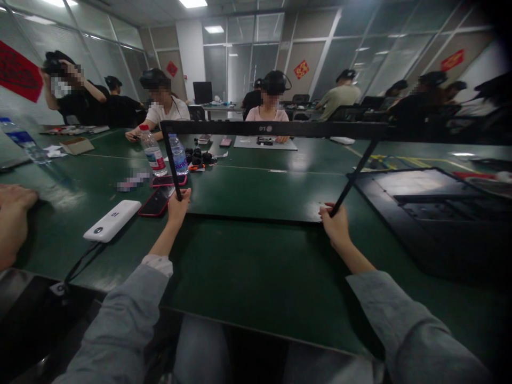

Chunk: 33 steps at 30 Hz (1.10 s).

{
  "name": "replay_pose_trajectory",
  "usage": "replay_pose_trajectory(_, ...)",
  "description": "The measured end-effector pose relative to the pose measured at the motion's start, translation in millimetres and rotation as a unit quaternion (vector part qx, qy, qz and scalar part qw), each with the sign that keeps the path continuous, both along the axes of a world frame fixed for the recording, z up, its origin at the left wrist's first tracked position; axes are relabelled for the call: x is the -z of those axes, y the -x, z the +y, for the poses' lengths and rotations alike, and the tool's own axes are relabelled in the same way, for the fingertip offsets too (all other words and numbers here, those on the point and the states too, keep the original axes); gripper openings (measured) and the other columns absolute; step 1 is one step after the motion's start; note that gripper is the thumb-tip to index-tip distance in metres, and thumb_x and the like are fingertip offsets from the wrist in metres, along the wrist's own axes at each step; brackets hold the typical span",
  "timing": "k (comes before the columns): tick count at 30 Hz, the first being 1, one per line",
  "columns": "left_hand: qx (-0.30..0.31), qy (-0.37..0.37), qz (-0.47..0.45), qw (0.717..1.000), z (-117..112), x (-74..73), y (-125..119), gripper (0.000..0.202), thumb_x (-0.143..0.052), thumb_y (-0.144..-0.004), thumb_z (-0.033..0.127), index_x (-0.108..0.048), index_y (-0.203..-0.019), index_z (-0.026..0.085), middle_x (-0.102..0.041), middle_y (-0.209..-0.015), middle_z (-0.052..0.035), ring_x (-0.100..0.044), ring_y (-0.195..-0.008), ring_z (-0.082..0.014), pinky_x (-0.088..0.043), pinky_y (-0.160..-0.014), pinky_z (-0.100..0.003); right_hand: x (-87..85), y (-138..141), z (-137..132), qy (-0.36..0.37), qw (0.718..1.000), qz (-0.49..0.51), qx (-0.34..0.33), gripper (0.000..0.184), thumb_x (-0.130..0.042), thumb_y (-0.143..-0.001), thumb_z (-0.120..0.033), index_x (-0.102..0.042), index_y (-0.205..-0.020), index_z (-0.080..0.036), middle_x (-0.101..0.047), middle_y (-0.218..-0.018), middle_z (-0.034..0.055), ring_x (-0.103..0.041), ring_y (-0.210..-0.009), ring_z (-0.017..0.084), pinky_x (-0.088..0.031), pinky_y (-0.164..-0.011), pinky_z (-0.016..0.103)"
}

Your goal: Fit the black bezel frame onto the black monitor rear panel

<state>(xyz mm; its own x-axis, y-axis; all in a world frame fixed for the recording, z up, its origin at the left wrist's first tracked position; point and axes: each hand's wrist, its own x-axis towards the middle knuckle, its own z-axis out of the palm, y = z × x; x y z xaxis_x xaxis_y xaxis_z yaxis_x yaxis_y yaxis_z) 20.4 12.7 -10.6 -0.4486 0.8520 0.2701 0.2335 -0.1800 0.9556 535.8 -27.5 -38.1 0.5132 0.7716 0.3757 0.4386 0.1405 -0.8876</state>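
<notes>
A thin black monitor bezel is held up in front of me, tilted, with an upside-down LG logo on its far bar. My left hand is closed around its left side bar. On the opposite side bar, my right hand grips near the lower corner. The bezel's near bar runs low over the green table; whether it touches the surface I cannot tell. To the right of my right hand lies a large black plastic panel, resembling a monitor's back cover. Two phones, one a red-edged phone, lie beside my left hand.
Left of me are a white power bank with a cable, a red-capped bottle and a blue-labelled bottle. Another person's hand rests at the left edge. Across the table sits a person at a light mat.
</notes>
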Motion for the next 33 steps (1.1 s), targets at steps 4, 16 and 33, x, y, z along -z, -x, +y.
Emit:
replay_pose_trajectory(4,-0.024,0.027,0.046,0.998,2.6,4.2,3.0,0.048,-0.071,-0.086,0.049,-0.061,-0.12,0.016,-0.068,-0.092,-0.0041,-0.058,-0.058,-0.01,-0.047,-0.057,-0.023,3.3,-2.0,1.2,0.041,0.995,-0.091,0.008,0.035,-0.058,-0.087,-0.044,-0.053,-0.114,-0.021,-0.064,-0.086,0.0049,-0.062,-0.078,0.024,-0.052,-0.078,0.042)
replay_pose_trajectory(16,-0.027,0.097,0.261,0.96,4.9,14.0,9.8,0.037,-0.064,-0.09,0.03,-0.069,-0.124,0.015,-0.074,-0.122,-0.0132,-0.07,-0.11,-0.0236,-0.051,-0.099,-0.035,27.3,-23.2,17.5,0.084,0.962,-0.26,0.025,0.035,-0.052,-0.08,-0.028,-0.065,-0.11,-0.016,-0.066,-0.099,0.0143,-0.059,-0.101,0.029,-0.046,-0.095,0.047)
replay_pose_trajectory(33,-0.048,0.15,0.423,0.892,-5.8,7.4,9.9,0.042,-0.06,-0.091,0.039,-0.076,-0.123,0.017,-0.073,-0.121,-0.0129,-0.068,-0.106,-0.0263,-0.05,-0.095,-0.034,32.1,-27.8,20.1,0.15,0.93,-0.334,0.044,0.037,-0.054,-0.082,-0.03,-0.071,-0.111,-0.013,-0.063,-0.105,0.0183,-0.053,-0.11,0.033,-0.039,-0.101,0.052)
